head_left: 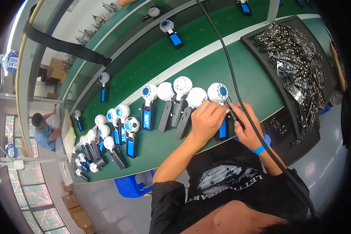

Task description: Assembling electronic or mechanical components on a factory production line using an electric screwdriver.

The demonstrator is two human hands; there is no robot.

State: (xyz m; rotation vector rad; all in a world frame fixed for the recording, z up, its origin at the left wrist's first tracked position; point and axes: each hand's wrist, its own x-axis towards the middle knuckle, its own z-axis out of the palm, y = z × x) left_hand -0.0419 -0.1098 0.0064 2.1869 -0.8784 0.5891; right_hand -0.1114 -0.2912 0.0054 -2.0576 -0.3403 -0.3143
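At the near edge of the bench, a device with a white ball head point(217, 93) and a blue disc lies under my hands. Its blue lower block point(223, 129) shows between them. My left hand point(206, 120) is closed by its neck, the fingertips pinched together; what they hold is too small to make out. Facing it, my right hand point(246, 121) grips a dark narrow strip point(233, 113), perhaps a circuit board, between thumb and fingers. Just left of my left hand are similar ball-headed devices point(197, 97) with grey handles.
More ball-headed devices point(132, 125) cluster along the bench point(245, 84) to the left. A black tray point(257, 48) heaped with circuit boards point(296, 70) stands at right. A black cable point(226, 50) hangs across my right forearm. Another person point(46, 130) works at far left; a blue stool point(130, 187) is below.
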